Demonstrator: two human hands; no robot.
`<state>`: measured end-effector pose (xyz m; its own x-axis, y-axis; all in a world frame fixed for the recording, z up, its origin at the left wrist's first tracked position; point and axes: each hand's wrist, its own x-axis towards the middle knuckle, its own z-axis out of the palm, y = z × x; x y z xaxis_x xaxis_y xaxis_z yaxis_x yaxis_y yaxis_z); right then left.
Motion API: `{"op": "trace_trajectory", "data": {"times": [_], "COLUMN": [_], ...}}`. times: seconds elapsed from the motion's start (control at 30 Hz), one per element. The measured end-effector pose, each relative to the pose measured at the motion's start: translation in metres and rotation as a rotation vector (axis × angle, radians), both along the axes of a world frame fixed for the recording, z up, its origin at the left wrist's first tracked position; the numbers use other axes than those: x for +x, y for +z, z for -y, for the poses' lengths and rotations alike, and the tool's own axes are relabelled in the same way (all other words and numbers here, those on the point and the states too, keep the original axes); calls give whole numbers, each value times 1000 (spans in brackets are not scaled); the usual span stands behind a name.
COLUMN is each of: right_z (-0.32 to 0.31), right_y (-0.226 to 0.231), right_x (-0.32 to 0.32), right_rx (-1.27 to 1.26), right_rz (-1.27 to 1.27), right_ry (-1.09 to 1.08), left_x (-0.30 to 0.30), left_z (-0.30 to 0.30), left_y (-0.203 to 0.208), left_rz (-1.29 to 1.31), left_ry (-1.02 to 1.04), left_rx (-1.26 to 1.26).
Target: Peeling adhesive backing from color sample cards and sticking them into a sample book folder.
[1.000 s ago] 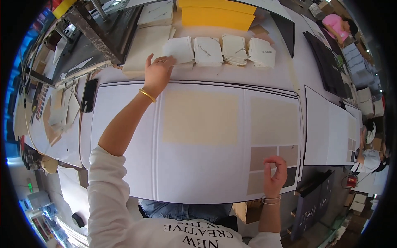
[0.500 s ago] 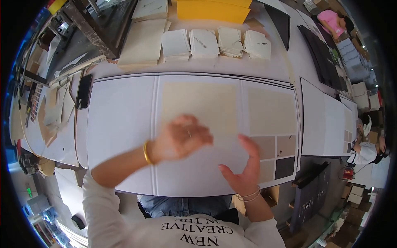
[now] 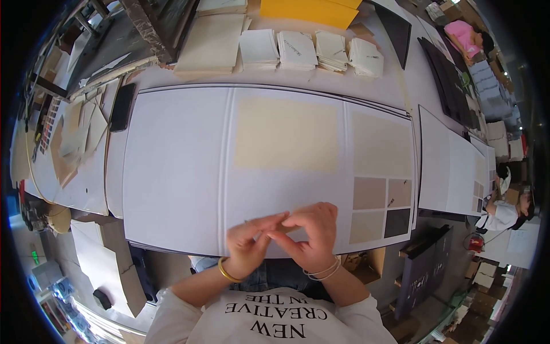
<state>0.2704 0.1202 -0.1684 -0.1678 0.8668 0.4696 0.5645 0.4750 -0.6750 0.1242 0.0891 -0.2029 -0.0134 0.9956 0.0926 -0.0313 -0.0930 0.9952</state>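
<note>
Both hands meet above the front edge of a large white folding board (image 3: 172, 172). The fingers of my left hand (image 3: 246, 241) are pinched together, a yellow bangle at its wrist. Against them press the bent fingers and thumb of my right hand (image 3: 314, 232), which wears thin bracelets. Anything held between the fingertips is too small or hidden to make out. Behind the hands, a cream sheet (image 3: 286, 135) lies on the board's middle panel. Its right panel carries a pale rectangle (image 3: 381, 143), several beige swatches (image 3: 369, 193) and a dark grey swatch (image 3: 397, 222).
Several stacks of cream cards (image 3: 297, 50) line the back, beside larger cream sheets (image 3: 209, 43) and a yellow piece (image 3: 309, 10). A black phone (image 3: 122, 108) lies left of the board. Another white board (image 3: 447, 166) lies to the right. Other people sit at the far right.
My left hand has drawn back from the board's middle toward the front edge. My right hand has moved left and nearer, and the fingers of both now meet. The view has shifted slightly.
</note>
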Motion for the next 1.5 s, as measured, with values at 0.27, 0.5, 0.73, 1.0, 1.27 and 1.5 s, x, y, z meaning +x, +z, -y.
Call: {"op": "trace_trajectory", "data": {"times": [0.27, 0.5, 0.73, 1.0, 1.27, 1.5], "right_z": [14, 20, 17, 15, 17, 16], "right_y": [-11, -13, -10, -13, -9, -7], "right_x": [-15, -17, -18, -17, -18, -10], "right_rx": [-86, -91, -140, -117, -277, -578], "right_rz": [-105, -167, -205, -203, -314, -561], "right_ry": [71, 92, 80, 30, 37, 152], "left_x": [-6, -10, -11, -14, -11, -24], "left_z": [14, 17, 16, 14, 8, 1], "left_y": [0, 5, 8, 10, 9, 4], "left_rz": [-3, -35, 36, -46, -86, -148], "left_ry": [60, 8, -17, -25, -38, -28], "left_rx": [30, 72, 31, 19, 76, 296]}}
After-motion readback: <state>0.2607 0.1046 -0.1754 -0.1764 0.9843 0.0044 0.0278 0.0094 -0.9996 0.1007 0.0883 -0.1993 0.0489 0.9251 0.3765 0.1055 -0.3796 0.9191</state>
